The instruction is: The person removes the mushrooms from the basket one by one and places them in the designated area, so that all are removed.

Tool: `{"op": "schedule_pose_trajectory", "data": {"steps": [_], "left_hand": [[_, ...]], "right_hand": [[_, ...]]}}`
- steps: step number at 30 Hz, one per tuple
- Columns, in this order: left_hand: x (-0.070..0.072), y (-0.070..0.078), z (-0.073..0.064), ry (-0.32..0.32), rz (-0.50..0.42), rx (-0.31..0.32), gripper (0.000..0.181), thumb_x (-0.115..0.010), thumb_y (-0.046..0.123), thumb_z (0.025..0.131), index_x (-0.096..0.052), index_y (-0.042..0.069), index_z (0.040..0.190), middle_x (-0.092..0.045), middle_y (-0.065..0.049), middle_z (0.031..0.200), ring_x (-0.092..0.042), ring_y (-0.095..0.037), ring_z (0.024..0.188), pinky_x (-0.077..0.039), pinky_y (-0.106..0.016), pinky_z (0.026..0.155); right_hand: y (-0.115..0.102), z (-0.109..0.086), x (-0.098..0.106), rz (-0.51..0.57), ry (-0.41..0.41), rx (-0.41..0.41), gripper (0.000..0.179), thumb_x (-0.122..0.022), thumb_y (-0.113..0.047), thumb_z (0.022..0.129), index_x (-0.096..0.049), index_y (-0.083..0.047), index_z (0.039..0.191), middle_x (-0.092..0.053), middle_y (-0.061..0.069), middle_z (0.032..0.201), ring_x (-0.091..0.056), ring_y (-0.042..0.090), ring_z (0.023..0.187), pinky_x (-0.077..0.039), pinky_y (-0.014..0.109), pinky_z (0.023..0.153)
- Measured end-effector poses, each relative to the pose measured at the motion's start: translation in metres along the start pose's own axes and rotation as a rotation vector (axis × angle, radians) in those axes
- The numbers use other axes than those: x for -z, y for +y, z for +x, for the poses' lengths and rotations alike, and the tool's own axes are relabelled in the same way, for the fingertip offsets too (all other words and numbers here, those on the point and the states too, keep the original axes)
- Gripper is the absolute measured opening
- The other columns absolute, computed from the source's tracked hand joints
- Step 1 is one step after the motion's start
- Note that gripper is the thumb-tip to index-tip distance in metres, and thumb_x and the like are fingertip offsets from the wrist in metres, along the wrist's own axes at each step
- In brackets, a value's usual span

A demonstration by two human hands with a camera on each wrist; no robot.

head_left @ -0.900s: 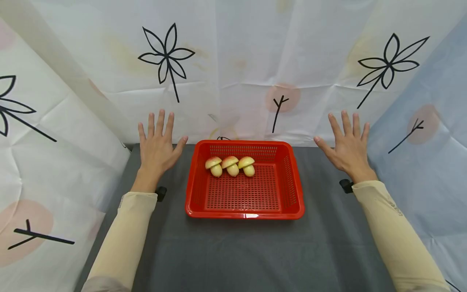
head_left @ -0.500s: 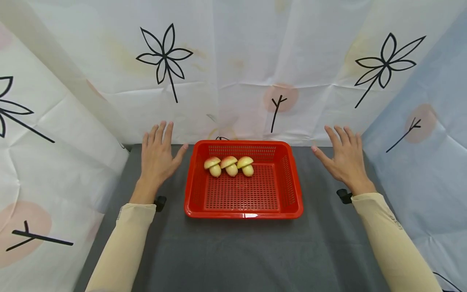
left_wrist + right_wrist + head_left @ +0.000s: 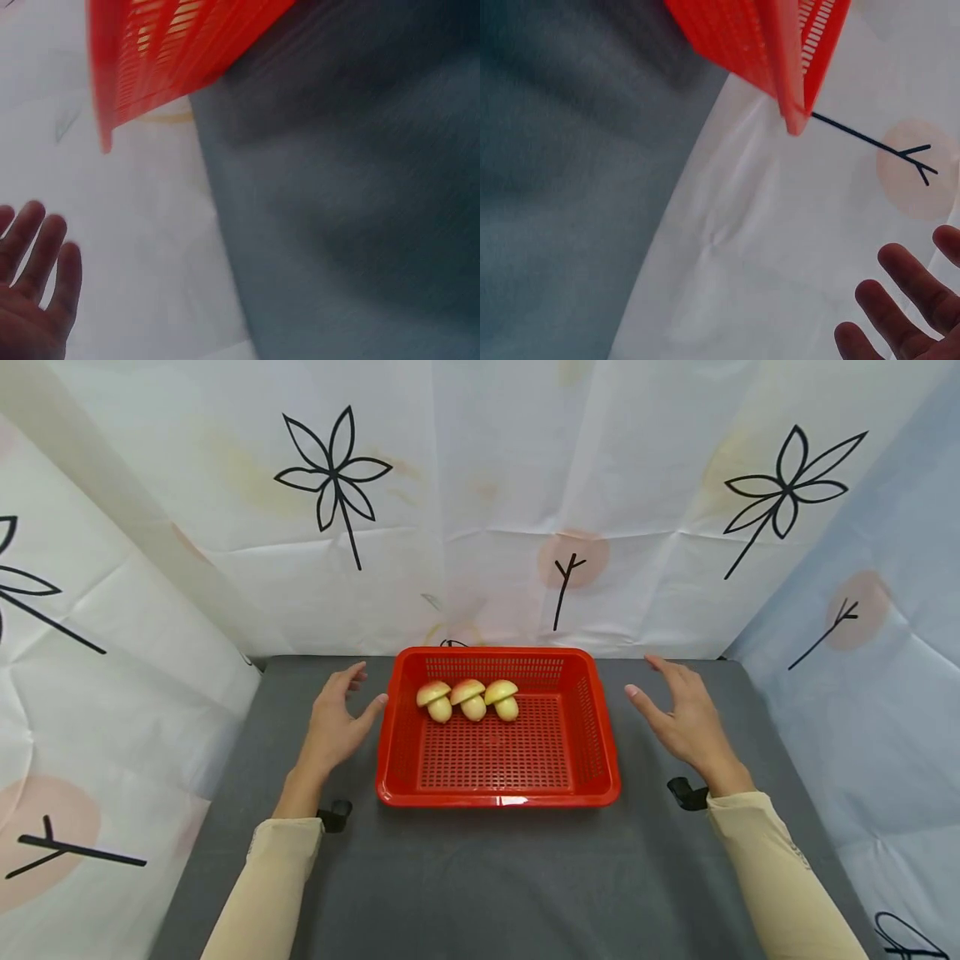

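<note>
A red plastic basket [image 3: 498,800] with slotted walls and floor sits on the grey cloth in the head view. Three mushroom-shaped pieces, with yellow-and-red caps and pale stems, lie side by side in its back left part: a left mushroom [image 3: 439,710], a middle mushroom [image 3: 474,706] and a right mushroom [image 3: 507,707]. Just left of the basket is my left hand [image 3: 337,722], fingers loosely bent and thumb toward the rim. My right hand [image 3: 682,718] hovers off the basket's right side, thumb pointing inward. Both hands hold nothing and appear apart from the basket.
Grey cloth [image 3: 480,885] covers the table. A white patterned curtain [image 3: 487,485] hangs along the back edge, with more fabric on both sides. Black wrist cameras sit on each wrist. A dark cable shows at the lower right.
Both hands have come down and inward toward the basket's sides. Their spread, straight fingers have become loosely bent. The basket and mushrooms stay in place, while the head view shifts slightly.
</note>
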State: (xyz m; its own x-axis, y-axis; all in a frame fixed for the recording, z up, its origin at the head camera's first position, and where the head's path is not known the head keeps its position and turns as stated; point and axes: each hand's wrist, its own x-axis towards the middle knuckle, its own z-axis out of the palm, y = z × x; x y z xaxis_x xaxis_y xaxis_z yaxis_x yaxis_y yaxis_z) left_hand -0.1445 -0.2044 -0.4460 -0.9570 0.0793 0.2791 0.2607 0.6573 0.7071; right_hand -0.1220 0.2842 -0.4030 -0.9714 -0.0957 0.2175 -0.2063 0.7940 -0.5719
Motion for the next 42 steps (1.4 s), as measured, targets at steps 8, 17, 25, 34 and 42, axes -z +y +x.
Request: {"op": "schedule_pose_trajectory", "data": {"steps": [8,17,25,34,42], "left_hand": [[-0.013,-0.020,-0.021,-0.104,-0.268,0.143,0.057,-0.069,0.019,0.098,-0.048,-0.002,0.146,-0.058,-0.024,0.128,-0.058,-0.036,0.111,-0.052,-0.043,0.093],[-0.023,-0.034,-0.030,-0.197,-0.431,0.243,0.057,-0.068,0.014,0.099,-0.046,-0.005,0.148,-0.057,-0.025,0.129,-0.060,-0.026,0.108,-0.054,-0.020,0.079],[-0.031,-0.044,-0.031,-0.248,-0.605,0.348,0.057,-0.067,0.016,0.100,-0.045,-0.004,0.149,-0.055,-0.027,0.131,-0.060,-0.010,0.103,-0.053,-0.019,0.086],[-0.039,-0.050,-0.030,-0.264,-0.824,0.336,0.056,-0.062,0.006,0.101,-0.037,-0.012,0.149,-0.051,-0.032,0.137,-0.063,-0.010,0.107,-0.054,-0.023,0.091],[-0.041,-0.052,-0.030,-0.250,-0.848,0.332,0.056,-0.063,0.004,0.100,-0.039,-0.012,0.148,-0.054,-0.023,0.134,-0.062,-0.011,0.108,-0.054,-0.023,0.090]], "right_hand": [[-0.011,-0.009,-0.014,0.115,0.017,0.042,0.057,-0.065,-0.032,0.100,-0.049,-0.007,0.149,-0.053,0.020,0.140,-0.043,0.042,0.131,-0.035,0.068,0.101],[-0.031,-0.008,-0.033,0.200,-0.045,0.056,0.056,-0.068,-0.030,0.099,-0.051,-0.004,0.145,-0.055,0.022,0.136,-0.050,0.038,0.126,-0.039,0.062,0.104],[-0.043,0.002,-0.050,0.249,-0.119,0.053,0.055,-0.070,-0.026,0.097,-0.051,-0.005,0.145,-0.058,0.019,0.134,-0.052,0.038,0.124,-0.041,0.058,0.104],[-0.052,0.022,-0.072,0.322,-0.213,-0.016,0.057,-0.073,-0.029,0.096,-0.052,-0.009,0.145,-0.060,0.015,0.133,-0.055,0.037,0.122,-0.044,0.058,0.104],[-0.056,0.043,-0.100,0.365,-0.244,-0.026,0.062,-0.080,-0.021,0.090,-0.053,0.001,0.141,-0.060,0.021,0.132,-0.056,0.043,0.123,-0.045,0.058,0.104]]}}
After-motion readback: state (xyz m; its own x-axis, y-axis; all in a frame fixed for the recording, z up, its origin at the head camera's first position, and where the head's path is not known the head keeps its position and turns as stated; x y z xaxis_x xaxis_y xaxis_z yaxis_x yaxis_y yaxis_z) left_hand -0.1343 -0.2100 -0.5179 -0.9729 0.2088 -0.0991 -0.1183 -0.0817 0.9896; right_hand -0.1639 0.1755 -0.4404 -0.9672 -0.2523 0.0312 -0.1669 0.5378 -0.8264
